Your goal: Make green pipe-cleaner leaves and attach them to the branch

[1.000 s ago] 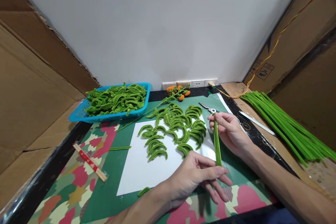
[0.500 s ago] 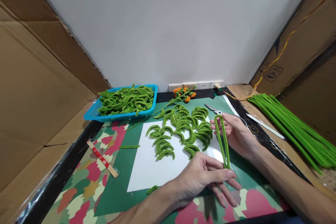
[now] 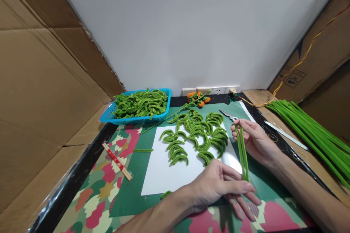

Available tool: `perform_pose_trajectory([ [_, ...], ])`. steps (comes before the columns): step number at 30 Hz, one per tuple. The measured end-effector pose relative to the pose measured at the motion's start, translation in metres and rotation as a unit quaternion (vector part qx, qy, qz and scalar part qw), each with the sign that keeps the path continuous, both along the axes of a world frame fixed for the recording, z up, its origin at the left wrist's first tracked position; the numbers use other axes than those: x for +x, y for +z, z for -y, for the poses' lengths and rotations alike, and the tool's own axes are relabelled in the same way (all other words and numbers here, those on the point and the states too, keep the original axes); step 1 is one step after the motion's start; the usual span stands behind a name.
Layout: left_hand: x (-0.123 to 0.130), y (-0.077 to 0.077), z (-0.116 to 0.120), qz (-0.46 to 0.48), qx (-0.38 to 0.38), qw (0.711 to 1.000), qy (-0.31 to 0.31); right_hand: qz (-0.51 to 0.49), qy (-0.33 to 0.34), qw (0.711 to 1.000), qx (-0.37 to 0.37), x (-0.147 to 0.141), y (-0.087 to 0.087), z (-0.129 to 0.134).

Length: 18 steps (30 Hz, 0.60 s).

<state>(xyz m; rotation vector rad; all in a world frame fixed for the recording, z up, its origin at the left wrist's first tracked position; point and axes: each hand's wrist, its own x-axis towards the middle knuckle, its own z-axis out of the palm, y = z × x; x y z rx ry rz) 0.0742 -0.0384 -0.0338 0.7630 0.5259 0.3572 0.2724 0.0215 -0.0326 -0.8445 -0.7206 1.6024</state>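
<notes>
Between my two hands stretches a green pipe cleaner (image 3: pixel 242 153), bent double into a long narrow loop. My right hand (image 3: pixel 251 136) pinches its folded top end. Thumb and fingers of my left hand (image 3: pixel 224 185) close on its lower ends, the other fingers spread out beneath. On the white paper (image 3: pixel 158 174) to the left lie many curled green pipe-cleaner leaves (image 3: pixel 198 129) in loose rows. Scissors (image 3: pixel 228 115) rest just behind my right hand, their handles partly hidden by it. A small green piece (image 3: pixel 165 194) lies by my left forearm.
A blue basket (image 3: pixel 131 121) heaped with green leaves stands at the back left. An orange-flowered stem (image 3: pixel 201 98) lies behind the paper. Wrapped chopsticks (image 3: pixel 117 161) are at left, a straight green piece (image 3: pixel 143 150) near them. Long green pipe cleaners (image 3: pixel 311 131) lie right, beside a white strip (image 3: pixel 287 136).
The whole view has shifted, so everything sits further right. The two sides of the loop are drawn closer together between my hands, and both hands keep their hold.
</notes>
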Motion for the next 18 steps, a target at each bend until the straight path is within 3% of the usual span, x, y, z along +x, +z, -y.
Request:
perform_pose_trajectory([
  [12,0.0004,0.0027,-0.0009,-0.005,0.012,1.0,0.0,0.017,-0.051,0.998,0.015,-0.0006,0.0006,-0.0013],
  [18,0.0016,0.004,0.0016,0.021,0.019,0.999,0.016,-0.016,0.032,0.999,-0.025,-0.0061,0.002,0.0014],
])
